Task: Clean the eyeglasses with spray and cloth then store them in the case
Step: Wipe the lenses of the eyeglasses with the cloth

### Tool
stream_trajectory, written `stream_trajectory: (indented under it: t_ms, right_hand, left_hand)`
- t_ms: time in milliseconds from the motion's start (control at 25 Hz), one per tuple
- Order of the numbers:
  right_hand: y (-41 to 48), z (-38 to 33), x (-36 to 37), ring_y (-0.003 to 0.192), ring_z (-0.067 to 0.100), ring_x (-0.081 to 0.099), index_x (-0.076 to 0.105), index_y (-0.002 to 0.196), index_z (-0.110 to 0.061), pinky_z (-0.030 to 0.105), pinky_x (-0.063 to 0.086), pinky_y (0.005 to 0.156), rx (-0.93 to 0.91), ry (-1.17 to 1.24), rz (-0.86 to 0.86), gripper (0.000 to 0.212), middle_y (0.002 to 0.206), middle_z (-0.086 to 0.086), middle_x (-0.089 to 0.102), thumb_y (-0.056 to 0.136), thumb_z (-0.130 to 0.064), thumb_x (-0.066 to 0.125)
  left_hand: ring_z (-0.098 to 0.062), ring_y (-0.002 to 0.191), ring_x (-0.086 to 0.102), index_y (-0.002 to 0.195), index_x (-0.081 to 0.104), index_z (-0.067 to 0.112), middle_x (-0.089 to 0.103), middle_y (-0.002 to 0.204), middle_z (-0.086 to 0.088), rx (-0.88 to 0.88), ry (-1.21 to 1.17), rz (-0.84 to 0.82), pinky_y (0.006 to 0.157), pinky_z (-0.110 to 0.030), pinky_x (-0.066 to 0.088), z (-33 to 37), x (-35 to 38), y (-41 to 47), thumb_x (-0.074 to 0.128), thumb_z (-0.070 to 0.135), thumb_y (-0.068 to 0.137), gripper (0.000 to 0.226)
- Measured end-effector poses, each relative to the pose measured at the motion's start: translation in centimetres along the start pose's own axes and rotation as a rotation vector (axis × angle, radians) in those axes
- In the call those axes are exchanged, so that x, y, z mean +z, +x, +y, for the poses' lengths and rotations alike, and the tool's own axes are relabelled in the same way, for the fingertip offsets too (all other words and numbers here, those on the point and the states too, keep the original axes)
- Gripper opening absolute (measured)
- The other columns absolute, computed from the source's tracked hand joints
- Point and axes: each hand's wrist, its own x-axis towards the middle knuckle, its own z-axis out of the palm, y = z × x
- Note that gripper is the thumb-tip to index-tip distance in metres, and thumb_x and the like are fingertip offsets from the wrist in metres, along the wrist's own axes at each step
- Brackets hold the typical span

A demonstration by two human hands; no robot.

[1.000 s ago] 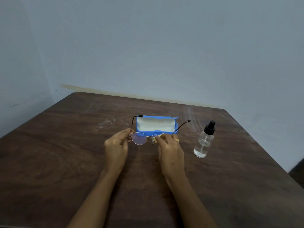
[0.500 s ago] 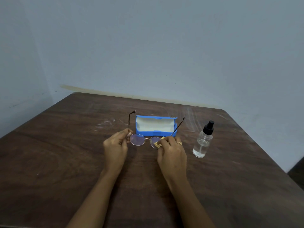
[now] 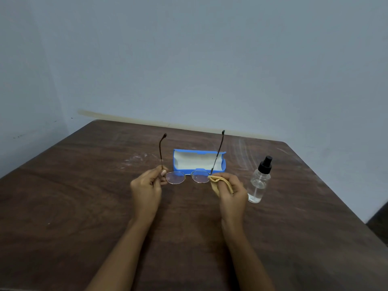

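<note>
Thumb and forefinger of my left hand (image 3: 146, 190) pinch the left end of the eyeglasses (image 3: 175, 177) just where the temple meets the rim, with my other fingers curled in below. My right hand (image 3: 233, 192) grips one yellow cloth (image 3: 216, 182), bunched under the thumb and pressed against the outer edge of the right lens, near the hinge.

I hold one pair of eyeglasses between my two hands, off the bench (image 3: 84, 185) and on my side of the case. It has two round lenses in a thin metal rim. Its two dark temples are unfolded and stand up and away from me, and the right one crosses in front of the case.

One blue case (image 3: 224, 164) lies open on the bench just beyond the lenses, with its lid raised at the back. Inside I see only its pale lining.

One spray bottle (image 3: 259, 183) stands upright to the right of my right hand, near it but apart from it. It is clear glass or plastic with a black pump cap (image 3: 265, 164). A shallow layer of clear liquid sits at the bottom, and the thin tube runs down into it.

Pale smudges mark the dark wood-grain bench behind the case. A plain grey-blue wall (image 3: 189, 59) rises behind the far edge.
</note>
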Motion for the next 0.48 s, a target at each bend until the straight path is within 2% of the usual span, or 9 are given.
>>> stream_trajectory:
  t_ms: [80,120,200,320,400,480]
  right_hand:
    - [0.22,-0.11,-0.13,0.073,0.004,0.059,0.068,0.074,-0.021,0.012,0.047,0.064,0.114,0.172,0.007,0.028,0.078,0.001,0.067,0.079,0.004,0.058]
    - [0.35,-0.1,-0.21,0.07,0.003,0.059,0.068,0.075,-0.02,0.013,0.047,0.061,0.161,0.23,0.018,0.027,0.078,0.001,0.066,0.081,0.003,0.057]
    - [0.6,-0.11,-0.37,0.066,0.007,0.059,0.066,0.081,-0.017,0.019,0.047,0.056,0.265,0.341,0.031,0.022,0.078,0.002,0.065,0.083,0.001,0.054]
    - [0.87,-0.4,-0.62,0.05,0.011,0.06,0.062,0.083,-0.012,0.019,0.045,0.041,0.414,0.583,0.025,0.021,0.069,0.006,0.067,0.084,0.005,0.049]
    - [0.93,-0.6,-0.74,0.045,0.011,0.06,0.061,0.083,-0.01,0.017,0.044,0.038,0.458,0.675,0.012,0.022,0.064,0.007,0.068,0.084,0.007,0.048]
    - [0.96,-0.63,-0.65,0.046,0.012,0.061,0.061,0.087,-0.007,0.017,0.046,0.04,0.467,0.728,-0.02,0.019,0.066,0.009,0.068,0.085,0.006,0.047]
  left_hand:
    - [-0.019,0.061,0.065,0.093,0.071,0.0,0.073,0.078,-0.014,-0.081,0.023,0.008,0.061,-0.023,0.055,-0.02,-0.09,-0.02,0.06,-0.01,0.078,0.021]
    - [-0.02,0.065,0.066,0.093,0.071,0.003,0.074,0.08,-0.013,-0.142,0.049,0.017,0.064,-0.03,0.055,-0.04,-0.12,-0.03,0.062,-0.003,0.079,0.018]
    - [-0.018,0.068,0.068,0.092,0.072,0.008,0.075,0.081,-0.009,-0.275,0.029,0.007,0.072,-0.035,0.054,0.04,-0.15,0.08,0.065,0.008,0.081,0.014]
    - [-0.004,0.056,0.066,0.092,0.071,0.006,0.071,0.07,-0.002,-0.423,-0.194,-0.059,0.068,-0.025,0.055,0.28,-0.24,0.39,0.062,0.007,0.083,0.013]
    - [-0.004,0.053,0.066,0.096,0.068,0.006,0.07,0.059,0.008,-0.509,-0.356,-0.066,0.062,-0.017,0.054,0.2,-0.48,0.6,0.06,0.005,0.083,0.015]
    - [-0.008,0.053,0.067,0.097,0.066,0.006,0.07,0.054,0.009,-0.583,-0.5,-0.058,0.059,-0.014,0.055,0.14,-0.8,0.75,0.059,0.003,0.083,0.016]
